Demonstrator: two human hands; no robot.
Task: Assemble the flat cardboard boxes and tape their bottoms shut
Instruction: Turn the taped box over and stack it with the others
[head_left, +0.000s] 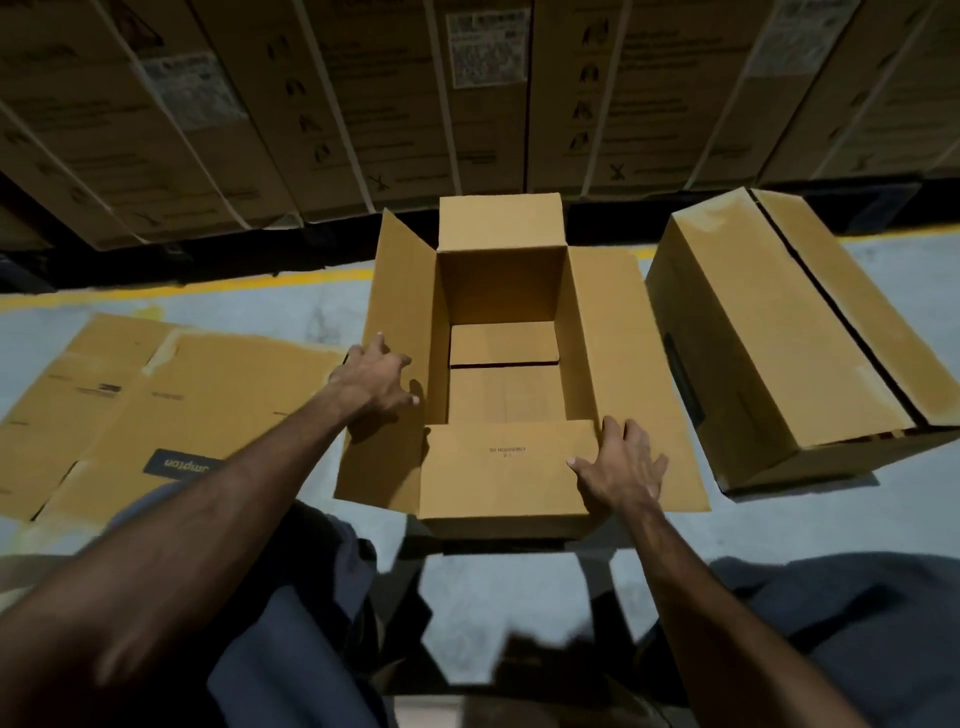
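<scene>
— What do you have in front of you?

— Your open box (501, 332) stands upright on the floor (291, 312), plain brown cardboard, all four top flaps spread outward. Look inside and you see two bottom flaps folded in, a dark seam running between them.

— And to your sides?

— On your left a flat box (156, 395) lies unfolded on the floor, printed face up with a dark label near its close edge. On your right an assembled box (769, 343) lies on its side, just beside the open one, a dark gap showing between its closed flaps.
</scene>
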